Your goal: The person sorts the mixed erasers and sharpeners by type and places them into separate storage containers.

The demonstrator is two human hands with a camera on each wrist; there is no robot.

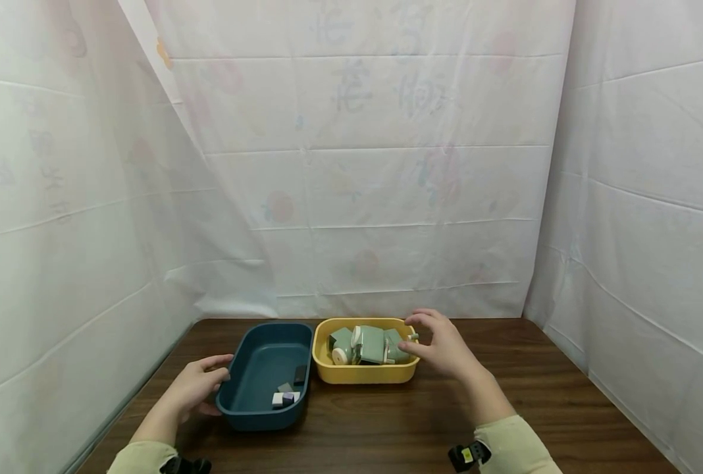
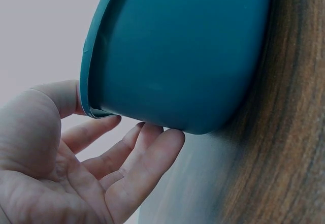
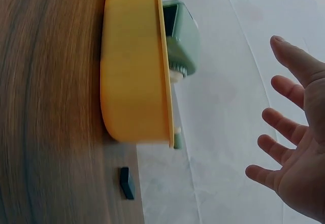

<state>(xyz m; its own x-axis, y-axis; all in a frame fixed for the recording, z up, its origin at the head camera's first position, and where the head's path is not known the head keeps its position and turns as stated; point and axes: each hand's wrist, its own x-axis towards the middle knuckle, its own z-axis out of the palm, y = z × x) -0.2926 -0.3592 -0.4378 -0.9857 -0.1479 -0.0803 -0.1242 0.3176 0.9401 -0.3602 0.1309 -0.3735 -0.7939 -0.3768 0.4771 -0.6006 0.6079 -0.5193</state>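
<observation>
My left hand is at the left side of a blue bin. Its thumb meets the rim and its loosely bent fingers touch the outer wall in the left wrist view. Small white blocks and a black block lie inside that bin. To its right stands a yellow bin with several pale green pieces, some with cream round parts. Over its right end hovers my right hand, fingers spread with nothing between them; the right wrist view shows it apart from the bin.
Both bins stand side by side on a dark wooden table. A small dark block lies on the table past the yellow bin's end in the right wrist view. White sheets enclose the table at the back and both sides.
</observation>
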